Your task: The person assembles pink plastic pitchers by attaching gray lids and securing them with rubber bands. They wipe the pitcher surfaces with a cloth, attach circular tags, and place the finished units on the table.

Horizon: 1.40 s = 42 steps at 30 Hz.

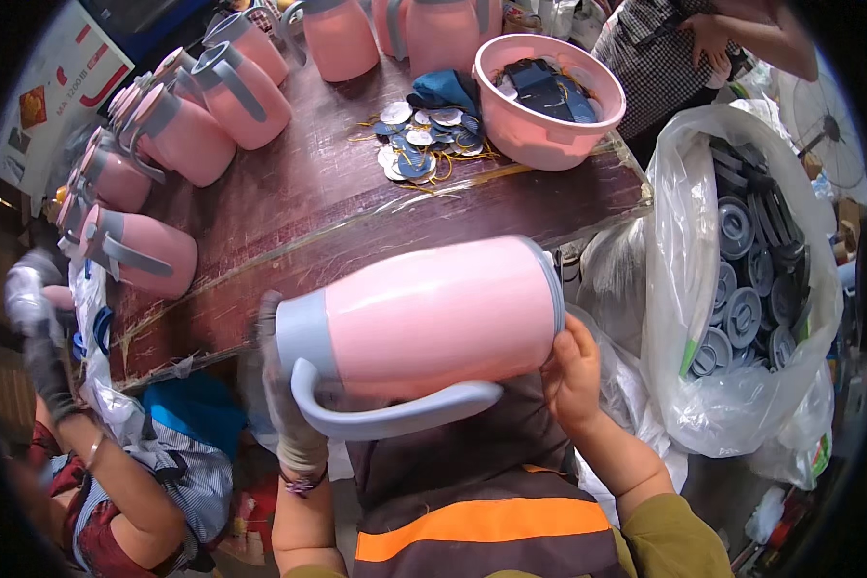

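Observation:
A pink thermos jug lies on its side in front of me, held up over the table's near edge. Its grey-blue collar is at the left, its curved handle hangs toward me, and a grey-blue ring rims its base at the right. My left hand, in a pale glove and blurred, is closed against the collar end; the jug partly hides its fingers. Bare, my right hand grips the base end with thumb and fingers at the rim.
More pink jugs stand along the worn dark-red table. Round tags with yellow strings lie by a pink basin. At right, a clear bag holds grey lids. Co-workers are at left and far right.

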Available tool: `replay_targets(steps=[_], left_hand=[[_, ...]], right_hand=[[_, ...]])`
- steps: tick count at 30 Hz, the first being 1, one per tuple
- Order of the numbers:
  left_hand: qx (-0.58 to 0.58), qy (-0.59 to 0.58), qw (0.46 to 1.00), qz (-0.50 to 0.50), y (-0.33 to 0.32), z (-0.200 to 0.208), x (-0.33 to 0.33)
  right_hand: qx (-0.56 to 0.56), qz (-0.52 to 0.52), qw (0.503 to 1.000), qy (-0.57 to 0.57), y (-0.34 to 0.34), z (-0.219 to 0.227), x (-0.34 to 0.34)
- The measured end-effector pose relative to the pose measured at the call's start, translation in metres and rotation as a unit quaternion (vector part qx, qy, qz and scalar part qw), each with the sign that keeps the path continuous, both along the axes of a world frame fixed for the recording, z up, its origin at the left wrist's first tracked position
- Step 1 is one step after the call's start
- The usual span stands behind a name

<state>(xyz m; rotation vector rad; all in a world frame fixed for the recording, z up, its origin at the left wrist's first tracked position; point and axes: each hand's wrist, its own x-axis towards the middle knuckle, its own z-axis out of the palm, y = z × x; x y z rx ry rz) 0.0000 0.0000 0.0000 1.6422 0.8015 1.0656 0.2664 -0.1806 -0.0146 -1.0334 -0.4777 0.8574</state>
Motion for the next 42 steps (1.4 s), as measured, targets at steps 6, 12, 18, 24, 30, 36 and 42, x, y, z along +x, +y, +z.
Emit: replay_targets(steps=[6, 12, 18, 24, 30, 36, 42], left_hand=[[-0.250, -0.063, 0.966, -0.036, -0.017, 0.018, 0.022], [-0.304, -0.215, 0.928, 0.023, -0.013, 0.020, 0.031], [-0.253, -0.171, 0.951, 0.044, -0.028, 0.004, 0.037], [-0.165, -0.089, 0.982, 0.019, -0.023, 0.001, 0.022], [-0.154, -0.084, 0.984, 0.040, -0.022, -0.013, 0.013], [-0.474, -0.077, 0.876, 0.044, -0.023, -0.007, 0.014], [-0.428, -0.078, 0.900, 0.020, -0.023, 0.003, 0.006]], right_hand=[[-0.044, -0.015, 0.991, -0.125, 0.001, 0.012, 0.000], [0.045, 0.062, 0.997, 0.002, 0.002, -0.002, 0.006], [-0.082, 0.111, 0.989, 0.054, 0.019, 0.010, 0.016], [-0.076, 0.198, 0.964, 0.161, 0.019, 0.029, 0.038], [-0.102, 0.223, 0.969, -0.006, 0.024, 0.013, 0.038], [-0.003, 0.168, 0.860, -0.483, 0.023, 0.025, 0.037], [0.068, 0.154, 0.821, -0.545, 0.020, 0.015, 0.039]])
